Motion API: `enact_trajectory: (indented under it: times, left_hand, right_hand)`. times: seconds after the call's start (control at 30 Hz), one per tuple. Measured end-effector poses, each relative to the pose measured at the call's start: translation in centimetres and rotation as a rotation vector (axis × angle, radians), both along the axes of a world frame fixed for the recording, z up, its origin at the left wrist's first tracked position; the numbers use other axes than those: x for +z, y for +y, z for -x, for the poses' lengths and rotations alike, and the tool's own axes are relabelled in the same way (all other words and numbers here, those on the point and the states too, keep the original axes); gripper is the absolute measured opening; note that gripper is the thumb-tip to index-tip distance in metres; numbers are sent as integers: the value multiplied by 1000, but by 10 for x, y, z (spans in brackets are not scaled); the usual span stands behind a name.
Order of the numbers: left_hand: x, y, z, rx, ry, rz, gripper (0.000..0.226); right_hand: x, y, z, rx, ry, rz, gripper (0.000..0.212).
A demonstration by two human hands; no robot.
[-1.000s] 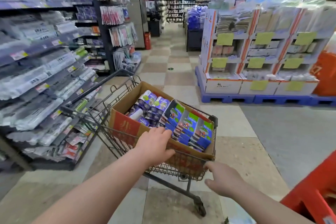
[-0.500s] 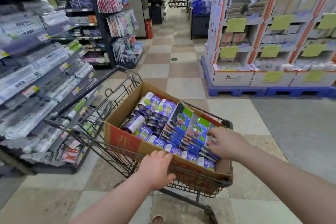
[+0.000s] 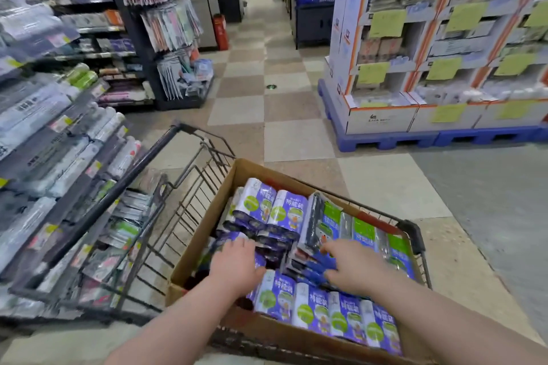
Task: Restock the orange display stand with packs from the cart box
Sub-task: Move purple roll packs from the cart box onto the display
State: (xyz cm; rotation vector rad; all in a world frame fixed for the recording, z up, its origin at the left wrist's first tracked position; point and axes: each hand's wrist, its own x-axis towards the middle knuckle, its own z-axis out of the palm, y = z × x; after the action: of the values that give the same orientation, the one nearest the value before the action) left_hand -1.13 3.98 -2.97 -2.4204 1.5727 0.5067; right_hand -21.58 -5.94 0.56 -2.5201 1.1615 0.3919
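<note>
Both hands have gone into the box [image 3: 207,216] since a second ago: left hand [image 3: 237,265] was on the near rim, right hand [image 3: 353,268] was down by the cart's [image 3: 189,187] edge, outside it. Camera has also closed in and tipped down.

Left hand now lies palm-down on the purple packs [image 3: 275,210] at the box's left-middle, fingers spread, not closed on anything I can see. Right hand rests on the upright green-and-blue packs [image 3: 332,225] at right-middle, fingers splayed over their near edges; can't tell if it has actually pinched one. Motion blur on both.

Progress: looks like the very start. Box reads full: purple packs in rows at far left and along the near side, green ones standing along the right. Nothing lifted out. Orange stand isn't in this frame, so its fill level is unknown; it must be off to the right or behind the view.

Left to do, by my read: close on a pack, lift clear, turn to the stand, place, repeat. Packs are jammed tight, so the first one may drag its neighbours.
</note>
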Motion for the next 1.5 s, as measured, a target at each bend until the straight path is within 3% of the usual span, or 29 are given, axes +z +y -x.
enact_trajectory:
  times: [0.1,0.23,0.33,0.47,0.63,0.73,0.87,0.97,1.03,1.1,1.2,1.23,1.3,1.37,1.43,1.5]
  left_hand:
    - [-20,-16,-37,199,60,-50,62]
    - [-40,-32,-64,529,329,37,43]
    - [-64,-41,-77,848,543,79,42]
    - [-80,-45,-85,1021,737,121,48]
    - [-119,-36,-96,1039,795,58,136]
    - [-89,-34,-84,1014,725,48,150]
    - [-67,-36,-64,978,765,10,92]
    - [-71,-35,-52,817,775,-113,50]
    - [-63,-37,-47,726,794,-194,46]
    - [-63,-36,-46,680,934,-283,41]
    - [-64,-34,-42,689,1199,-370,18]
    - [-66,-36,-39,674,1200,-359,12]
    - [-73,-44,-40,634,1058,-237,25]
    - [-81,-53,-53,586,689,-62,39]
    - [-94,-58,-69,550,412,-41,56]
    - [-101,-58,-75,607,416,-121,71]
  right_hand:
    - [-20,2,-14,8,36,-72,40]
    - [-38,5,-19,0,91,-141,38]
    - [-45,5,-20,-1,140,-209,40]
    - [-53,-1,-22,-27,140,-264,40]
    - [-64,-4,-43,-57,75,-357,43]
    - [-74,-7,-58,-69,33,-410,44]
    - [-91,-7,-72,-150,-21,-528,45]
    - [-101,-2,-80,-235,-59,-631,47]
    - [-107,0,-82,-315,-111,-661,53]
    - [-115,2,-78,-489,-222,-768,65]
    - [-130,4,-69,-845,-497,-1192,78]
    - [-134,4,-66,-915,-564,-1247,82]
    - [-139,2,-58,-984,-638,-1211,90]
    - [-139,0,-49,-1029,-656,-1129,88]
    - [-139,0,-36,-1071,-652,-1069,80]
    - [-143,0,-21,-1089,-653,-1019,84]
